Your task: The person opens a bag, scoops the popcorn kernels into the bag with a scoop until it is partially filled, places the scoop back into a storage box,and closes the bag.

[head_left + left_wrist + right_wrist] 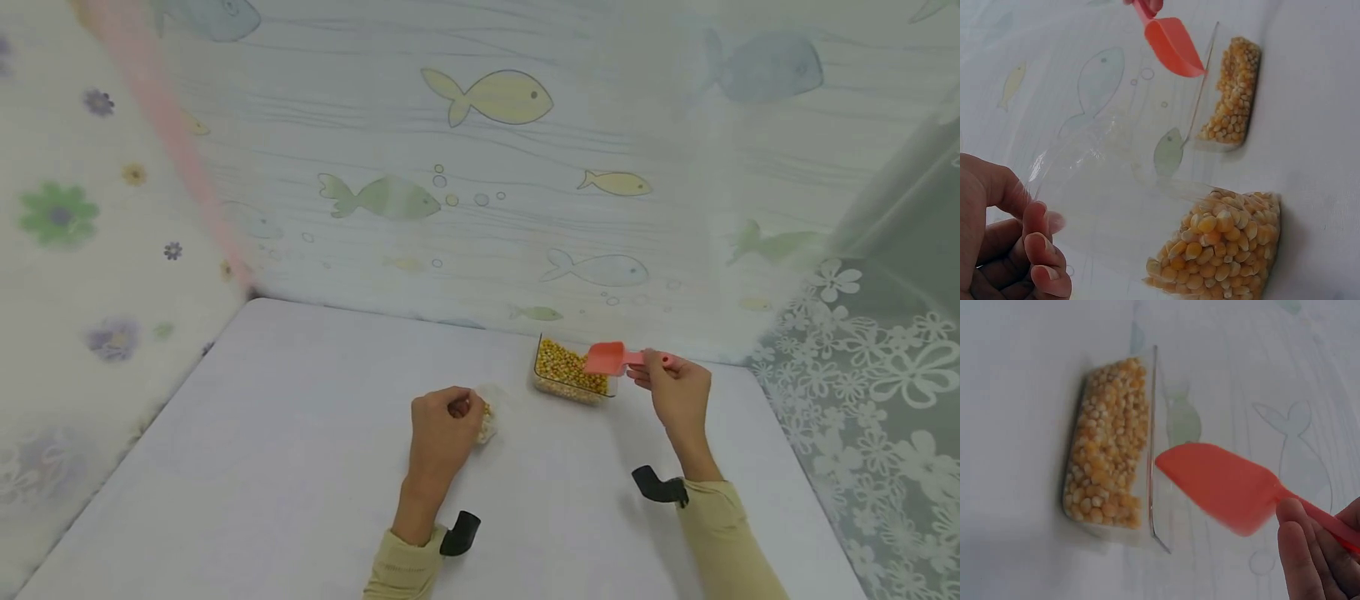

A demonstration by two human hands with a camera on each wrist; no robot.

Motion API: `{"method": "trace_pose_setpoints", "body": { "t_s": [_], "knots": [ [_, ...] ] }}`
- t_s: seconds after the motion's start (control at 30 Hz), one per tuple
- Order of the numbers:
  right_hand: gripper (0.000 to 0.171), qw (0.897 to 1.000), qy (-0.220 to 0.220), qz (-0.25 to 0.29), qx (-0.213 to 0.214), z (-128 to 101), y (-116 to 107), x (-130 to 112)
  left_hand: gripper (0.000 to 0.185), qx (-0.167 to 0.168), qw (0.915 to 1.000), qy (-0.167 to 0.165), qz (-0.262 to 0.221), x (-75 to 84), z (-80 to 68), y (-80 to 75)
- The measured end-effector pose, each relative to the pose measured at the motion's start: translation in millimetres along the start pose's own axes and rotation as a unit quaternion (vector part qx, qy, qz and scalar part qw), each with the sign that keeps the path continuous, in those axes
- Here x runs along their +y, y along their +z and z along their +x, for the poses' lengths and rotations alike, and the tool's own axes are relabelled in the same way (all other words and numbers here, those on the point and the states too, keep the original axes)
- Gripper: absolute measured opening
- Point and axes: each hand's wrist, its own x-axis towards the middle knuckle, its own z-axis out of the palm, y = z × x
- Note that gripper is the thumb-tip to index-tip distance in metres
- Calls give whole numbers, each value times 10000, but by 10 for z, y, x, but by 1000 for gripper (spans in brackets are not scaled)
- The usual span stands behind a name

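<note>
My left hand [444, 421] pinches the upper edge of a clear plastic bag [1116, 181] between thumb and fingers. Corn kernels [1222, 244] fill the bottom of the bag, which stands on the table. In my right hand [678, 396] is the handle of a small red scoop [606, 359]. The scoop's blade hangs over the right side of a clear rectangular container [573, 395] holding more kernels [1110, 437]. No kernels show on the part of the blade visible in the head view.
A white-covered table [315, 467] lies under everything. Behind it hangs a fish-patterned curtain [480, 208], close to the container's far side. A flowered cloth [75, 292] borders the left, and white lace [870, 400] the right.
</note>
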Motion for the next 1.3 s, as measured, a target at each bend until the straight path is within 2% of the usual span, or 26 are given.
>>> {"method": "trace_pose_setpoints", "body": {
  "t_s": [0.13, 0.23, 0.47, 0.7, 0.83, 0.97, 1.1, 1.3],
  "knots": [
    [32, 9973, -616, -389, -82, -5, 83, 21, 15, 29, 10000, 24, 25, -7, 8, 0],
    [33, 9946, -794, -661, -112, -12, 134, 39, 15, 31, 10000, -15, 26, -18, 8, 6],
    [30, 9900, -824, -1147, -69, -31, 178, 77, 15, 12, 10000, -24, 36, -29, 7, -4],
    [30, 9913, -621, -1121, -289, 3, 192, 133, 14, 27, 10000, 41, 20, -40, 12, -11],
    [34, 9956, -31, -719, -596, 47, 163, 204, 13, 45, 10000, 25, -54, -33, 16, -7],
    [42, 9907, 1025, -113, -892, 81, 110, 269, 13, 39, 10000, 17, -71, -30, 12, 0],
    [46, 9733, 1940, 599, -1073, 106, 61, 322, 13, 35, 10000, 11, -28, -35, 9, 2],
    [53, 9379, 2764, 1698, -1228, 81, -1, 351, 15, 69, 9999, 92, 36, -36, 15, -14]
  ]
}}
